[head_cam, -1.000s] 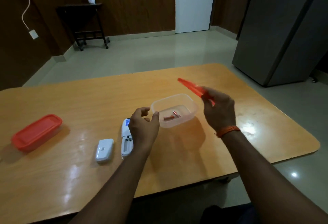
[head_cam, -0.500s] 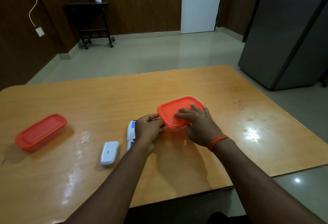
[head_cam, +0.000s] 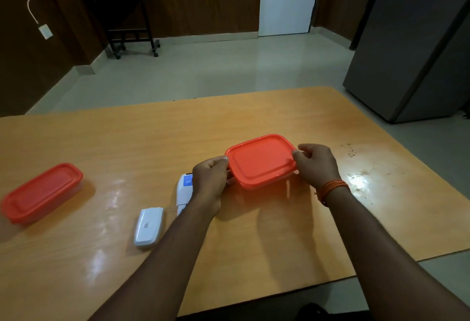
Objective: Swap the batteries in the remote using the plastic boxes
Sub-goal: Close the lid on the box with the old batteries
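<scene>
Both hands' grip — left hand (head_cam: 210, 182), right hand (head_cam: 315, 165) — on lidded box (head_cam: 262, 161) edges.

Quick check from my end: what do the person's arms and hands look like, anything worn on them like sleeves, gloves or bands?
Both forearms are bare up to the frame edge: no sleeves and no gloves show. The right hand has a bundle of thin orange thread bands wrapped around the wrist. The left hand and its wrist carry nothing: no watch or band. I see no rings.
</scene>
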